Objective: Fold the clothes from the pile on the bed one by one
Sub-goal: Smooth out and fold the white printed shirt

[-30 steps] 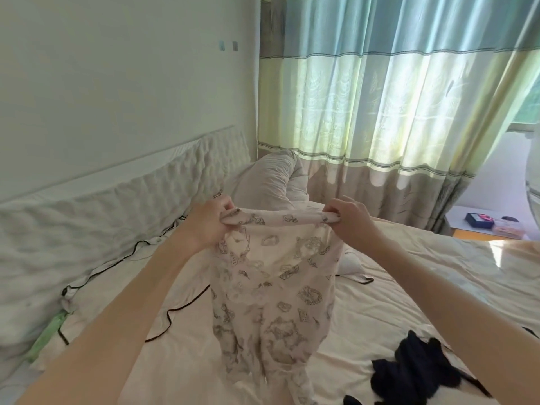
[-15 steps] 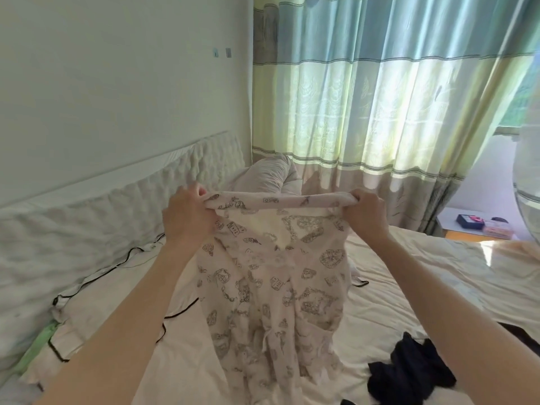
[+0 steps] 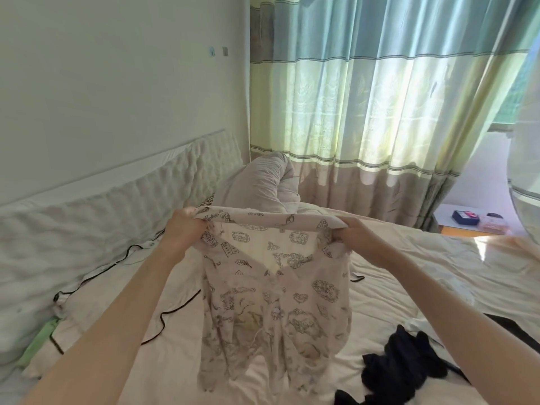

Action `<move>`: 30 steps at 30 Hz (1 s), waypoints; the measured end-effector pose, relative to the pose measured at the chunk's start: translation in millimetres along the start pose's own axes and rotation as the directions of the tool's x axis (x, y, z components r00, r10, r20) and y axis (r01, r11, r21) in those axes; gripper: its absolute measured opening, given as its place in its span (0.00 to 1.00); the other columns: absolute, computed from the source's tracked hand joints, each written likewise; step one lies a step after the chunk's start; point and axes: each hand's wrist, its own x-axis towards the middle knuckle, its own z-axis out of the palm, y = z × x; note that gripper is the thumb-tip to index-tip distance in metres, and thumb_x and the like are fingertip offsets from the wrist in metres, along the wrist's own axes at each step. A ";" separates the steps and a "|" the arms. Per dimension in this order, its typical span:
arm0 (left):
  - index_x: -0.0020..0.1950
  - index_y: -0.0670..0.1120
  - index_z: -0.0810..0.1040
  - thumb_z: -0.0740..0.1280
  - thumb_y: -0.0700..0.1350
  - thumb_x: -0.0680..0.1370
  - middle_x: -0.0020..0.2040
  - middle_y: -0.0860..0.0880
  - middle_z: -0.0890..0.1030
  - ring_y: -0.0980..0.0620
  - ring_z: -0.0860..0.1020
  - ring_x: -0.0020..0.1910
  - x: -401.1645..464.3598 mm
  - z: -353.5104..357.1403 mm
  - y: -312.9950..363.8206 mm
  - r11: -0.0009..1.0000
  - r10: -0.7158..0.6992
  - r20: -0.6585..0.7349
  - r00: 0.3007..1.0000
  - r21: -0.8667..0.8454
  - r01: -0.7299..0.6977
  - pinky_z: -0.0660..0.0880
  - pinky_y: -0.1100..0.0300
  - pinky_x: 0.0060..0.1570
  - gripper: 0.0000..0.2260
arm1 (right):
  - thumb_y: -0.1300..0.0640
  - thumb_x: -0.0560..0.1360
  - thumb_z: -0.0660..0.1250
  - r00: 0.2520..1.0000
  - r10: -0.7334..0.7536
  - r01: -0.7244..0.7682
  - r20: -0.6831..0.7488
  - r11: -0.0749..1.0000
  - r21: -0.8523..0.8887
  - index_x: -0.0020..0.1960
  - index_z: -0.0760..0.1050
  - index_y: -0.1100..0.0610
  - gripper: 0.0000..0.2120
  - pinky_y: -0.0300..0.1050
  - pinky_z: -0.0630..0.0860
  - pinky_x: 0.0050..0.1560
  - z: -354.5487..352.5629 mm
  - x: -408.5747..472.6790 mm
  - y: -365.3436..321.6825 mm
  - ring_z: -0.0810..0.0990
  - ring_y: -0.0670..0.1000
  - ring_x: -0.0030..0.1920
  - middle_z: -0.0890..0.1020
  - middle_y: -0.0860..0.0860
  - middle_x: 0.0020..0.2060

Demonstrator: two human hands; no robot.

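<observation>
While the dark garments lie crumpled on the bed nearby, the left hand and right hand pinch the thin, printed pyjama top at its shoulders, hanging limp above the sheet. It looks spread for folding; laying it flat comes next.

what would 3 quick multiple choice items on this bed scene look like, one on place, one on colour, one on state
1. Where does the dark garment lie?
A. on the bed, lower right
B. on the nightstand
C. over the headboard

2. What colour is the held printed garment's ground?
A. navy
B. pale pink
C. green

3. How is the printed garment held?
A. folded flat
B. dropped
C. hanging, gripped at both top corners

Key: A, the dark garment lies on the bed sheet; B, the printed garment is pale pink; C, the left hand and right hand grip its top edge.
</observation>
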 end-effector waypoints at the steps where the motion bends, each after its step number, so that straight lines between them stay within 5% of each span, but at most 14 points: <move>1: 0.50 0.41 0.80 0.57 0.33 0.75 0.48 0.39 0.81 0.39 0.80 0.46 -2.6 -0.4 -0.4 1.000 -0.006 0.039 0.999 -0.023 0.007 0.79 0.43 0.48 0.13 | 0.72 0.75 0.57 0.999 0.037 -0.037 0.026 0.999 0.030 0.52 0.77 0.65 0.12 0.41 0.68 0.39 0.5 -2.5 2.6 0.73 0.52 0.41 0.76 0.55 0.41; 4: 0.49 0.43 0.79 0.56 0.31 0.76 0.49 0.39 0.81 0.41 0.81 0.41 -10.0 -1.8 -5.4 0.996 -0.052 0.143 0.988 -0.058 0.061 0.81 0.51 0.37 0.14 | 0.69 0.75 0.61 0.994 0.064 -0.067 0.089 0.997 0.031 0.41 0.78 0.57 0.11 0.38 0.68 0.37 -3.7 -10.1 9.0 0.74 0.48 0.36 0.77 0.50 0.34; 9: 0.57 0.37 0.77 0.59 0.32 0.77 0.53 0.36 0.79 0.39 0.80 0.51 -27.6 2.2 -21.2 0.993 -0.080 0.190 0.979 -0.070 0.095 0.76 0.44 0.52 0.12 | 0.63 0.75 0.64 0.981 -0.021 0.046 0.192 0.991 -0.124 0.52 0.78 0.60 0.07 0.39 0.70 0.45 -10.6 -25.3 20.1 0.75 0.48 0.44 0.78 0.51 0.42; 13: 0.52 0.49 0.78 0.62 0.33 0.76 0.39 0.54 0.81 0.55 0.81 0.38 -49.8 11.5 -39.4 0.989 -0.103 0.122 0.987 -0.092 0.114 0.77 0.57 0.41 0.13 | 0.64 0.73 0.67 0.969 -0.173 0.215 0.174 0.941 -0.262 0.40 0.71 0.53 0.09 0.29 0.67 0.37 -9.0 -40.2 33.3 0.71 0.43 0.38 0.74 0.47 0.36; 16: 0.45 0.52 0.79 0.63 0.34 0.76 0.39 0.55 0.83 0.55 0.81 0.41 -67.1 9.0 -54.1 0.999 -0.038 0.150 0.988 0.015 0.036 0.75 0.63 0.36 0.12 | 0.64 0.72 0.68 0.950 -0.283 0.312 0.134 0.890 -0.333 0.37 0.65 0.51 0.14 0.29 0.67 0.36 -3.9 -50.8 42.9 0.70 0.39 0.33 0.72 0.45 0.33; 19: 0.46 0.45 0.76 0.66 0.37 0.75 0.45 0.46 0.81 0.50 0.77 0.44 -81.8 -2.9 -64.8 0.977 0.030 0.207 0.978 0.200 -0.072 0.74 0.53 0.43 0.03 | 0.57 0.72 0.70 0.936 -0.342 0.344 0.087 0.833 -0.433 0.42 0.67 0.52 0.10 0.34 0.67 0.35 -2.5 -59.8 51.1 0.72 0.40 0.34 0.75 0.45 0.34; 23: 0.47 0.50 0.75 0.76 0.46 0.69 0.44 0.50 0.80 0.52 0.80 0.43 -103.8 -22.5 -63.8 0.974 0.054 0.357 0.933 0.186 -0.128 0.76 0.63 0.37 0.12 | 0.45 0.70 0.72 0.918 -0.385 0.380 0.091 0.794 -0.474 0.48 0.71 0.51 0.15 0.33 0.67 0.36 -6.9 -75.1 51.4 0.75 0.39 0.37 0.78 0.43 0.36; 27: 0.58 0.52 0.73 0.79 0.56 0.62 0.46 0.43 0.77 0.47 0.80 0.48 -130.2 -51.7 -56.5 0.996 -0.030 0.572 0.820 0.091 -0.027 0.78 0.56 0.49 0.28 | 0.33 0.62 0.69 0.975 -0.102 0.154 0.197 0.951 -0.270 0.49 0.73 0.41 0.20 0.36 0.72 0.44 -7.3 -98.1 38.8 0.78 0.40 0.45 0.80 0.42 0.45; 30: 0.64 0.47 0.72 0.77 0.48 0.67 0.45 0.44 0.77 0.43 0.79 0.49 -157.0 -71.0 -61.2 0.999 -0.010 0.668 0.744 -0.030 0.041 0.75 0.45 0.56 0.28 | 0.30 0.63 0.67 0.932 0.052 -0.001 0.360 0.990 -0.141 0.55 0.75 0.39 0.24 0.40 0.73 0.55 -10.3 -123.3 41.8 0.78 0.43 0.56 0.79 0.42 0.56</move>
